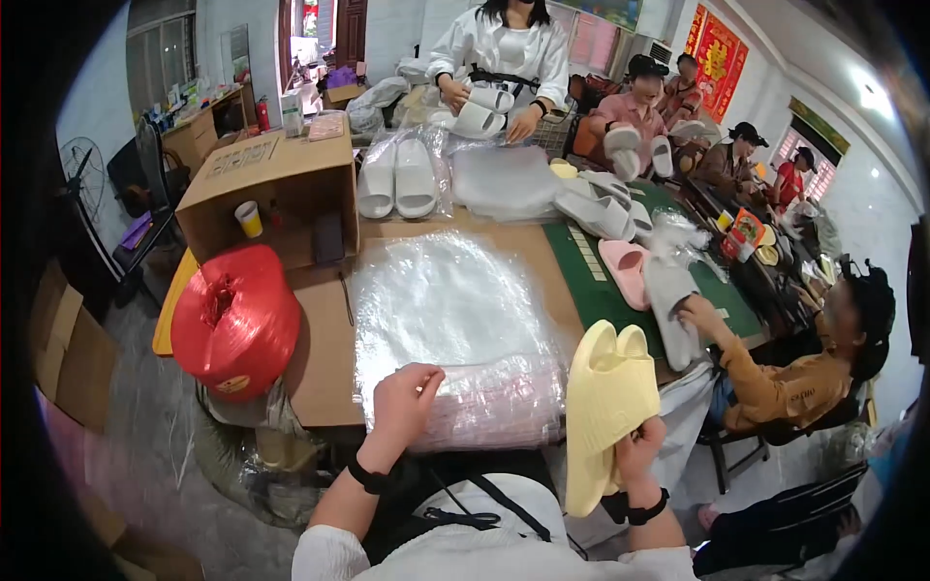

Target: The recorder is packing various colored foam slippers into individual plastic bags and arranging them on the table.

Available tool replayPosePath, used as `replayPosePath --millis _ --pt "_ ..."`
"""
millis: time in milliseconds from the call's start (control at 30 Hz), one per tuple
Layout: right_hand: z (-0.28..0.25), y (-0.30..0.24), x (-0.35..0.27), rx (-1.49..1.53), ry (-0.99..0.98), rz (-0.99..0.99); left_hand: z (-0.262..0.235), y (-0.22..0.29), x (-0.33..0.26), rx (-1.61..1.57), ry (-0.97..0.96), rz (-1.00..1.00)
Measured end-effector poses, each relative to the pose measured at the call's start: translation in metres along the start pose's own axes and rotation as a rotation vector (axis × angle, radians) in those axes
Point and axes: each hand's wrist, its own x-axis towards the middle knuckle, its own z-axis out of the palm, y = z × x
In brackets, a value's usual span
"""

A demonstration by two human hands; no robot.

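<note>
The left hand (405, 399) rests on the near edge of a thick stack of clear plastic bags (455, 334) lying on the brown tabletop (325, 363), its fingers curled over the topmost bag as if pinching it. The right hand (639, 447) is closed around the heel end of a pair of pale yellow slippers (605, 402), held upright and pressed together, just right of the stack and off the near edge of the tabletop.

At the near left, a big red spool of plastic twine (235, 320) hangs at the corner of the tabletop. Behind it, on the left, lies an open cardboard box (271, 179) on its side, with a small yellow-and-white paper cup (249, 219) in its mouth. Further back, a clear bag holds a pair of white slippers (397, 179), and beside it lies another heap of clear bags (504, 179). To the right, a green mat (605, 290) carries loose grey slippers (601, 208) and one pink slipper (625, 271).

At the far end a person in white holds white slippers (481, 108). On the right a person in a brown top handles a grey slipper (670, 310). A red wall poster with gold figures (715, 50) hangs far right.
</note>
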Motion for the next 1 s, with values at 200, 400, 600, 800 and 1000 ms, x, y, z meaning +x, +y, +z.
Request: replayPosePath --millis 200,400,600,800,1000 --pt "-0.001 -0.015 -0.005 -0.356 -0.110 -0.420 0.011 0.005 0.002 -0.073 0.007 -0.053" --pt "0.006 -0.010 -0.010 -0.295 -0.107 -0.313 0.011 -0.013 -0.007 0.164 -0.022 0.218" --pt "-0.012 0.012 -0.007 -0.298 0.013 -0.174 0.005 -0.011 -0.022 0.280 -0.352 0.351" --pt "-0.011 0.028 0.004 -0.259 0.127 -0.178 0.022 -0.019 -0.018 0.385 -0.212 0.389" --pt "-0.029 0.041 0.005 -0.236 0.184 -0.105 0.036 -0.029 -0.014 0.232 -0.274 0.350"
